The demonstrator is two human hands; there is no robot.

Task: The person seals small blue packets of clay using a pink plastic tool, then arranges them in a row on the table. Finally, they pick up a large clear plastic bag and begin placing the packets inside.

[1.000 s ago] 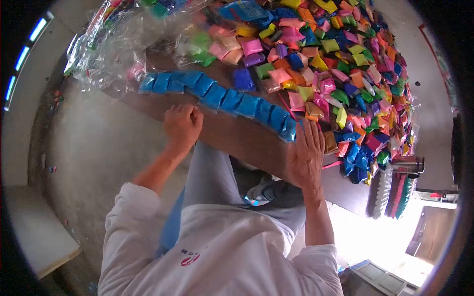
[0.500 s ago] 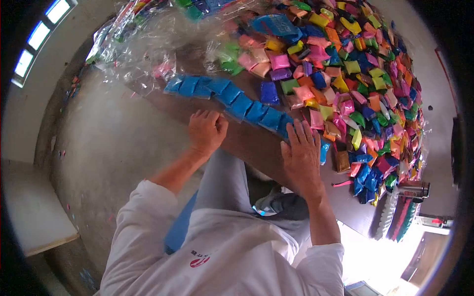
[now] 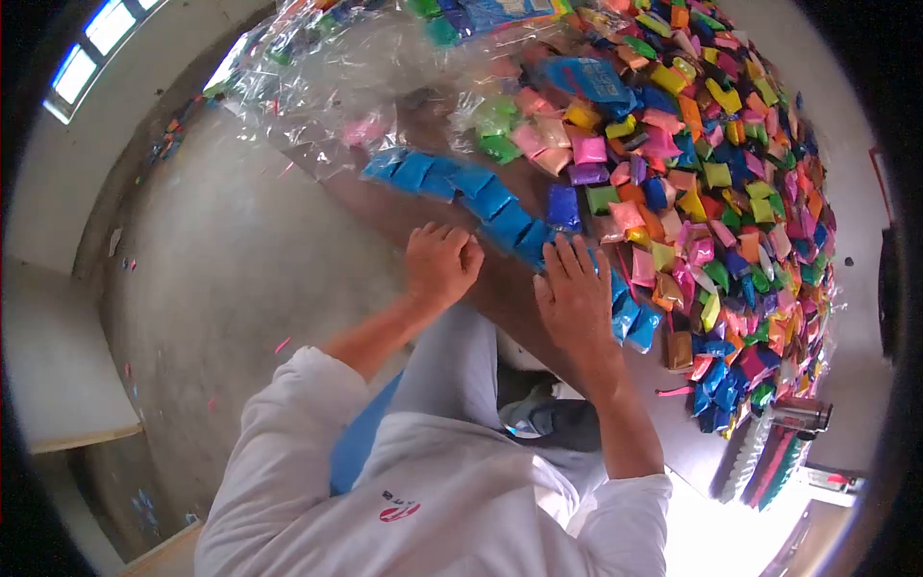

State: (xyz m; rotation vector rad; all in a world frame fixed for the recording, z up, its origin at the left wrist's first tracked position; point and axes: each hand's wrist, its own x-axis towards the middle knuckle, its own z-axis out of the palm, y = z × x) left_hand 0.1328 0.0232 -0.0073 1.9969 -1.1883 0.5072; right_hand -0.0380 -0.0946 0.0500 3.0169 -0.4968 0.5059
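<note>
A row of blue packets (image 3: 488, 197) lies slantwise near the table's edge, set close side by side. My right hand (image 3: 580, 303) rests flat over its lower right part, fingers stretched out, covering some of the packets. More blue packets (image 3: 642, 327) show just past that hand's right side. My left hand (image 3: 442, 264) is at the table edge below the row, its fingers curled in and nothing visible in them. It appears apart from the packets.
A big heap of small colourful packets (image 3: 716, 173) covers the table's right side. Crumpled clear plastic (image 3: 317, 87) lies at the upper left, near a blue printed bag (image 3: 594, 82). A metal cylinder (image 3: 803, 415) and ridged strips (image 3: 745, 462) lie at the lower right.
The whole view has shifted, the table sliding rightward. My right hand has moved left along the row, uncovering blue packets at its right end. My left hand stays curled near the edge.
</note>
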